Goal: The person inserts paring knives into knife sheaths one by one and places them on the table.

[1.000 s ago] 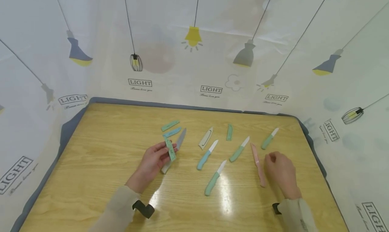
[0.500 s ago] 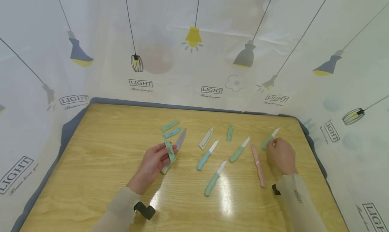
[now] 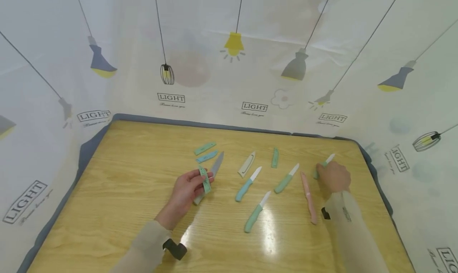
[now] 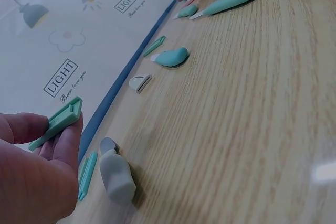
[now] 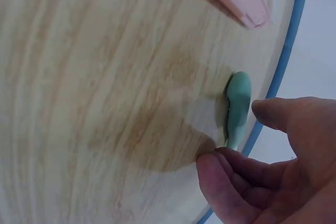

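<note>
My left hand (image 3: 184, 191) pinches a green knife sheath (image 3: 205, 179) between thumb and fingers, raised over the table's left half. Partly behind that hand lies a larger knife (image 3: 217, 164) with a grey blade; its pale handle (image 4: 118, 182) shows in the left wrist view. At the far right, my right hand (image 3: 335, 177) reaches down over a small green-handled knife (image 3: 330, 158), hiding part of the handle. The right wrist view has the thumb (image 5: 268, 113) and fingertips on either side of the green handle (image 5: 239, 100), with a gap between thumb and handle.
A pink sheathed knife (image 3: 308, 197) lies left of my right hand. Mid-table are a blue knife (image 3: 244, 190) and two green ones (image 3: 284, 183). Farther back lie a beige sheath (image 3: 247, 164), a blue sheath (image 3: 206, 156) and two green sheaths (image 3: 274, 157). A patterned curtain surrounds the table.
My right hand has moved away from beside the pink knife, forward and right, onto the far-right green knife. My left hand keeps the green sheath in nearly the same place.
</note>
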Motion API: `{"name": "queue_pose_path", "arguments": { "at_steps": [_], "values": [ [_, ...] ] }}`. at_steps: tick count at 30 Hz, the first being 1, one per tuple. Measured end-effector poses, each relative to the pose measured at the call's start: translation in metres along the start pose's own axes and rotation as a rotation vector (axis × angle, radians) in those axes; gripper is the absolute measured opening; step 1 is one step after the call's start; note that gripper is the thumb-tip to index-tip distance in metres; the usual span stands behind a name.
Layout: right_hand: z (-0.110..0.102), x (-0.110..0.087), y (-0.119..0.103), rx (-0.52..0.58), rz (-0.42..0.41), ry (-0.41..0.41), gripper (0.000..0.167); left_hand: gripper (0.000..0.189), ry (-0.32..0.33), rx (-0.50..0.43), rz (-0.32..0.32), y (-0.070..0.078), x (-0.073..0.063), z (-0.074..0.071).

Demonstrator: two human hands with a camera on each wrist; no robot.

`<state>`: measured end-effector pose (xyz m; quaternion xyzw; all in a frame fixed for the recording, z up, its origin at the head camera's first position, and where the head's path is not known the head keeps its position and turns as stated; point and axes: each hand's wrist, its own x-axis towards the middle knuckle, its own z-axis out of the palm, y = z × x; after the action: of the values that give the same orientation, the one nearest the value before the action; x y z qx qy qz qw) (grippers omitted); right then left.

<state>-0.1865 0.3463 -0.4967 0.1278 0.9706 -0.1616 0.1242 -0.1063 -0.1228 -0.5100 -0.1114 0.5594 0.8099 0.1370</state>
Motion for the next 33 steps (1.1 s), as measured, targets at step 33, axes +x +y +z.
{"name": "queue_pose_path", "arguments": {
  "at_steps": [33],
  "values": [
    [0.006,-0.052,-0.019,0.280,-0.081,-0.036,0.058,0.045,0.010,-0.092,-0.006,0.010,0.003,0.001]
  ]
}}
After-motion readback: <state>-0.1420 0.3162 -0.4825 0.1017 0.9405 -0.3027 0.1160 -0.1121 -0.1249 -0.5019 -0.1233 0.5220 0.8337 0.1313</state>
